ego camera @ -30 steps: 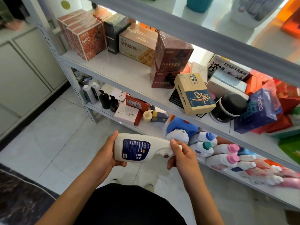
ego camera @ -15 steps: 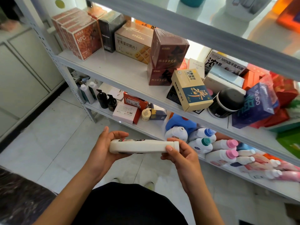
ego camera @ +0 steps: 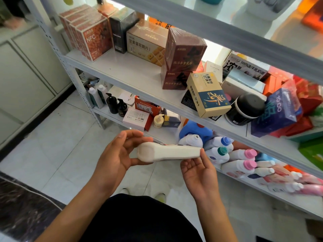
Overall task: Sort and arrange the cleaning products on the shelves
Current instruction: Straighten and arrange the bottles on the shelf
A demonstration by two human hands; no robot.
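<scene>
Barely begun: white bottle (ego camera: pixel 167 152) held sideways at frame centre, off the shelves, cradled by left hand (ego camera: pixel 115 158), touched by right hand's (ego camera: pixel 197 172) loose fingertips; lower-right bottles (ego camera: pixel 241 161) still jumbled.

White bottle (ego camera: pixel 167 152) rotated label-down, base now toward camera, hands (ego camera: pixel 115 156) looser.

You stand on a glossy floor of large white tiles (ego camera: pixel 57 137), edged by a dark marbled strip (ego camera: pixel 19 206) at your lower left. To your left runs a pale panelled cabinet wall (ego camera: pixel 22 75). A grey perforated metal shelving upright (ego camera: pixel 70 67) rises ahead under bright light.
</scene>
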